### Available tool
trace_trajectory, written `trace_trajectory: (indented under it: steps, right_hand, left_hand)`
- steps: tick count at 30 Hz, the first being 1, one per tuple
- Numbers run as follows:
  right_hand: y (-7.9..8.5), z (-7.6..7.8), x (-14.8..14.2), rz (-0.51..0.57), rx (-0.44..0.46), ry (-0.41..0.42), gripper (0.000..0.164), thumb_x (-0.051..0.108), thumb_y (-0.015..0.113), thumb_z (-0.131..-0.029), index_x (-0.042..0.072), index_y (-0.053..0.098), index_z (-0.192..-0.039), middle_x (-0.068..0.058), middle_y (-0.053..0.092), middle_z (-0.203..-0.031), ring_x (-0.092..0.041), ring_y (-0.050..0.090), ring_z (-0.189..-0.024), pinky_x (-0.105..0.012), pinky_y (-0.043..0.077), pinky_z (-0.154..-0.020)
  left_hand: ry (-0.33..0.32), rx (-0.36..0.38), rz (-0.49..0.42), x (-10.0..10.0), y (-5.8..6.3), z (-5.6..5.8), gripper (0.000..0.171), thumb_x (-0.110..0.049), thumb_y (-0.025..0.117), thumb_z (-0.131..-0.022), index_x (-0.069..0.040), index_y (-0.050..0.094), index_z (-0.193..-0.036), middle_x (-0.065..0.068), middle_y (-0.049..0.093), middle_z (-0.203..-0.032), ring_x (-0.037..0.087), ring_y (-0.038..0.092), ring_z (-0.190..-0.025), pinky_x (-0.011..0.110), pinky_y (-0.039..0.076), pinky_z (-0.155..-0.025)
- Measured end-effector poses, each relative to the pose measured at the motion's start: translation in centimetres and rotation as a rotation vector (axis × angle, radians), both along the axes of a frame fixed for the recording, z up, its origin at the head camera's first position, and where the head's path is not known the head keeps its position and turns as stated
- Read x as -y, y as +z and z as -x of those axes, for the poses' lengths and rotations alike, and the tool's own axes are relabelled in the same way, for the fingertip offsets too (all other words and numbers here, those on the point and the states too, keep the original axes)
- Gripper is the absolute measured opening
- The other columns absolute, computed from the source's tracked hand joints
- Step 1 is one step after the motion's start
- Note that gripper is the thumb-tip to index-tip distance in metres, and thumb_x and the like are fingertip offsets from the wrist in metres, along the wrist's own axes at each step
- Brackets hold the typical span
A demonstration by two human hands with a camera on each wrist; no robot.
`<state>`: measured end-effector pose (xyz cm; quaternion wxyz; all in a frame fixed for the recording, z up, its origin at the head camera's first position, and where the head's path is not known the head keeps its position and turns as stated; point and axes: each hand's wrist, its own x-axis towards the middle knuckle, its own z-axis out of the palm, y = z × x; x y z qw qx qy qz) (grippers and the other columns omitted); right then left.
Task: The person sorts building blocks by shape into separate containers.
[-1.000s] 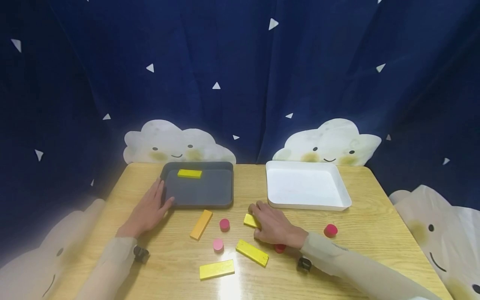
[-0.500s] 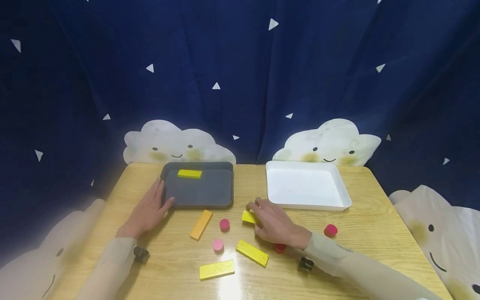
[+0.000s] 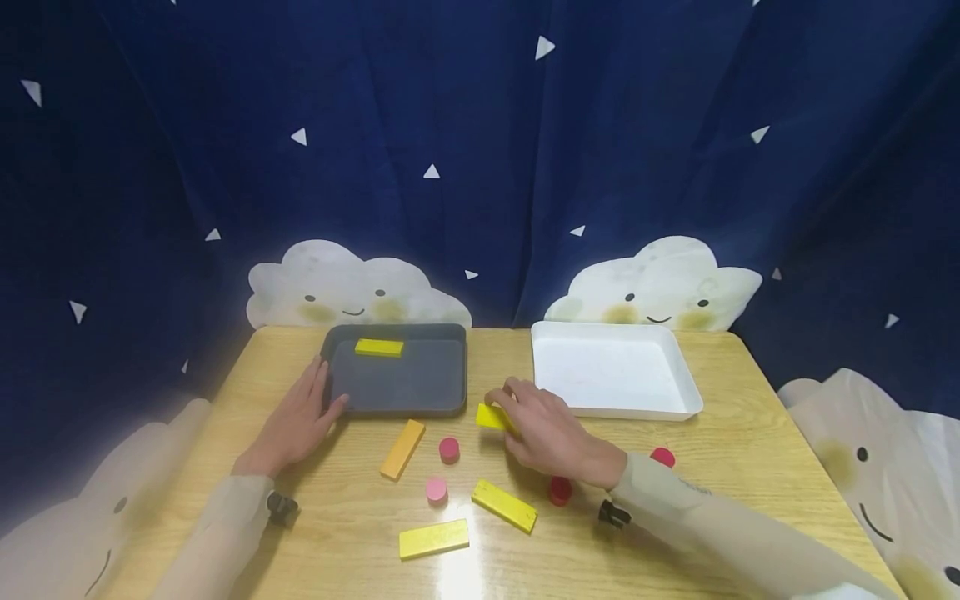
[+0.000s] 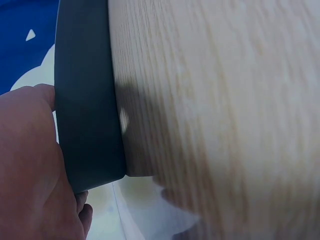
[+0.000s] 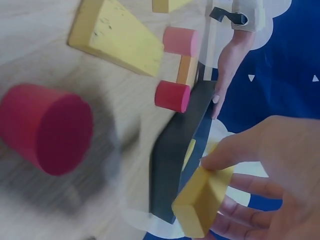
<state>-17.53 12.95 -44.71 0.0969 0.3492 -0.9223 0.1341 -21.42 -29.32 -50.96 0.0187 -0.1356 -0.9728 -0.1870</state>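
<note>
Your right hand (image 3: pixel 551 437) pinches the yellow, flat, seemingly wooden block (image 3: pixel 492 417) between thumb and fingers, likely light, stiff, smooth, best held mid-length by its edges, while your left hand (image 3: pixel 291 423), fingers straight, touches the dark-grey rectangular tray (image 3: pixel 405 385).

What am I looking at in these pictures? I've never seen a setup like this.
No machine here, just a person's two bare hands. The wide picture comes from a camera worn on the head; the other two come from cameras on the left and right wrists. The left hand touches a dark gray tray, which holds one yellow block. The right hand pinches another yellow block. A white tray, two more yellow blocks, an orange block and four pink or red cylinders lie on the wooden table.
</note>
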Motion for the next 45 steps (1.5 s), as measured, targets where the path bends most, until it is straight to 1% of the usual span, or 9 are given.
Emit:
trace_trajectory:
  steps: [8,13,21,25,28,30,37,42,45]
  right_hand:
    - [1.1,0.9,0.6,0.024,-0.088,0.026,0.048,0.007,0.080,-0.086,0.012,0.065,-0.131,-0.004,0.059,-0.108,-0.019,0.055,-0.084,-0.027,0.050,-0.064]
    - [1.8,2.0,1.0,0.020,-0.128,0.049,0.049,0.005,0.081,-0.085,0.011,0.066,-0.131,-0.004,0.060,-0.107,-0.019,0.055,-0.085,-0.028,0.052,-0.065]
    - [2.9,3.9,1.9,0.016,-0.164,0.084,0.051,0.006,0.080,-0.084,0.011,0.065,-0.133,-0.005,0.059,-0.108,-0.021,0.056,-0.089,-0.030,0.052,-0.064]
    - [3.2,4.8,2.5,0.036,-0.150,0.103,0.051,0.005,0.079,-0.085,0.012,0.064,-0.133,-0.006,0.060,-0.110,-0.021,0.056,-0.092,-0.032,0.055,-0.068]
    - [3.3,5.6,3.0,0.045,-0.126,0.111,0.050,0.004,0.078,-0.086,0.012,0.063,-0.132,-0.006,0.060,-0.113,-0.021,0.057,-0.096,-0.034,0.057,-0.074]
    - [3.5,6.1,3.5,0.041,-0.111,0.114,0.049,0.004,0.078,-0.086,0.013,0.062,-0.131,-0.006,0.060,-0.114,-0.022,0.057,-0.096,-0.033,0.056,-0.076]
    - [3.7,8.3,5.3,-0.005,-0.091,0.104,0.048,0.008,0.079,-0.089,0.014,0.063,-0.134,-0.003,0.059,-0.116,-0.021,0.054,-0.097,-0.030,0.051,-0.070]
    - [3.5,9.6,6.3,-0.017,-0.057,0.109,0.049,0.010,0.079,-0.093,0.014,0.063,-0.139,-0.003,0.059,-0.118,-0.021,0.054,-0.102,-0.029,0.052,-0.074]
    - [3.3,10.3,6.8,-0.013,-0.062,0.123,0.049,0.009,0.077,-0.094,0.014,0.063,-0.140,-0.003,0.059,-0.117,-0.021,0.056,-0.103,-0.030,0.053,-0.074]
  left_hand:
    - [-0.001,-0.010,0.006,0.2,-0.4,0.2,0.084,-0.048,0.042,-0.115,0.013,0.014,-0.165,0.035,0.008,-0.174,0.054,0.015,-0.160,0.064,0.018,-0.130]
    - [0.002,-0.007,0.004,0.2,-0.4,0.1,0.084,-0.047,0.043,-0.115,0.013,0.015,-0.166,0.034,0.008,-0.174,0.054,0.015,-0.160,0.064,0.018,-0.130]
    - [0.006,-0.009,0.003,0.2,-0.3,0.2,0.085,-0.049,0.043,-0.115,0.012,0.015,-0.166,0.033,0.008,-0.175,0.053,0.015,-0.160,0.064,0.019,-0.130]
    - [0.005,-0.015,0.005,0.1,-0.4,0.2,0.085,-0.049,0.044,-0.114,0.012,0.016,-0.166,0.033,0.009,-0.175,0.053,0.016,-0.160,0.064,0.020,-0.130]
    - [0.005,-0.017,0.005,0.1,-0.4,0.2,0.085,-0.049,0.045,-0.114,0.012,0.017,-0.166,0.033,0.010,-0.175,0.053,0.017,-0.160,0.064,0.020,-0.130]
    - [0.005,-0.014,0.004,0.1,-0.3,0.2,0.085,-0.049,0.045,-0.114,0.012,0.016,-0.166,0.033,0.010,-0.175,0.053,0.017,-0.160,0.064,0.020,-0.130]
    - [-0.003,-0.011,0.006,0.2,-0.4,0.3,0.085,-0.049,0.043,-0.115,0.012,0.014,-0.166,0.034,0.008,-0.174,0.053,0.015,-0.160,0.064,0.019,-0.130]
    - [0.000,-0.017,0.009,0.3,-0.4,0.2,0.084,-0.048,0.043,-0.115,0.013,0.015,-0.166,0.034,0.008,-0.174,0.053,0.015,-0.160,0.063,0.019,-0.130]
    - [-0.002,-0.017,0.010,0.2,-0.3,0.1,0.084,-0.047,0.043,-0.115,0.013,0.015,-0.165,0.035,0.009,-0.174,0.053,0.015,-0.160,0.064,0.019,-0.130]
